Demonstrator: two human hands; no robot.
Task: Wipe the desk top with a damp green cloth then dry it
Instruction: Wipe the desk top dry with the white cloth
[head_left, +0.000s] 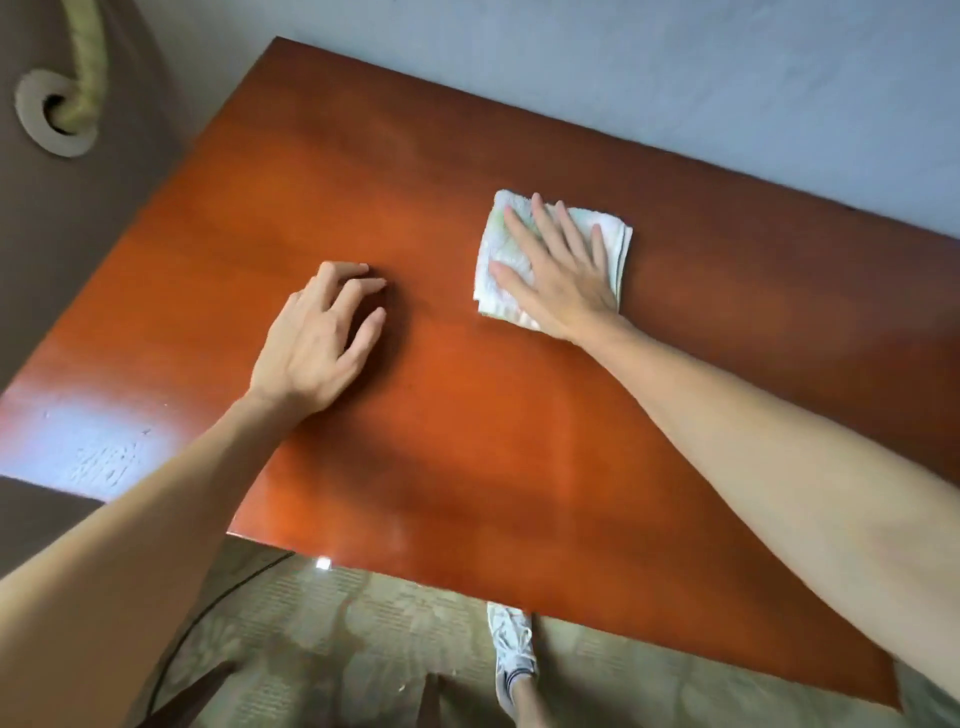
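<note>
A folded pale cloth (500, 244), whitish with faint green marks, lies flat on the reddish-brown desk top (467, 415), right of its middle. My right hand (558, 270) presses on the cloth with straight, spread fingers and covers most of it. My left hand (317, 338) rests on the bare wood to the left of the cloth, fingers loosely bent with the tips touching the surface, holding nothing. The two hands are about a hand's width apart.
The desk stands against a pale blue-grey wall (675, 78). A brown panel with a round hole and a green hose (83, 78) is at the upper left. Below the desk's near edge are patterned carpet (363, 639), a dark cable and my white shoe (511, 654).
</note>
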